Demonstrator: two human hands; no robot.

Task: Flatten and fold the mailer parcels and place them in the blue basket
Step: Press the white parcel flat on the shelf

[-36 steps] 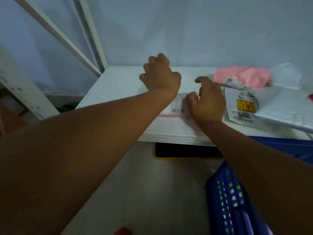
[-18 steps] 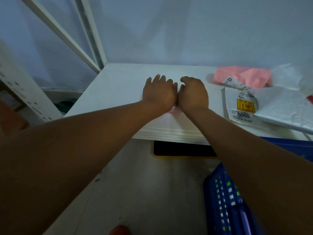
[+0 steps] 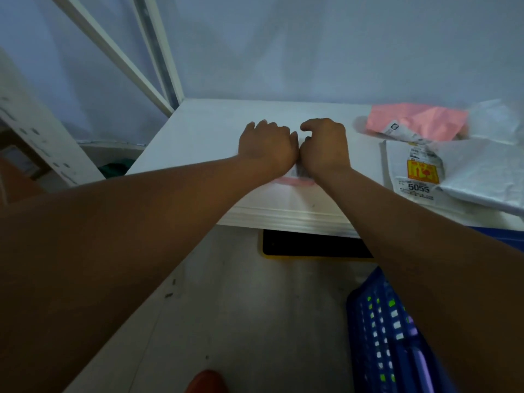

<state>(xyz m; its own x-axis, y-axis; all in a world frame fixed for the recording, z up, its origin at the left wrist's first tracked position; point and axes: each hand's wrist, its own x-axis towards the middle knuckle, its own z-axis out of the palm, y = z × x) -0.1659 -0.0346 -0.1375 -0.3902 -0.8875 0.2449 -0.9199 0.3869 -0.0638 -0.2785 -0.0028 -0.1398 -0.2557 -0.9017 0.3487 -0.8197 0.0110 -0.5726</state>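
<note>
Under both sets of fingers, on the table (image 3: 198,131), lay the white mailer (image 3: 283,194). Left hand (image 3: 266,146) and right hand (image 3: 324,146) touched side by side, knuckles up, fingers curled onto it; pinching a fold or only pressing, could not tell.

Step judged: flattening, creasing. Next: complete the fold, then carry it down-right of the fingers to the basket (image 3: 377,321).

Pink strip (image 3: 295,181) ran left-right behind the fingers, so long axis probably left-right; ends unclear, white on white.
</note>
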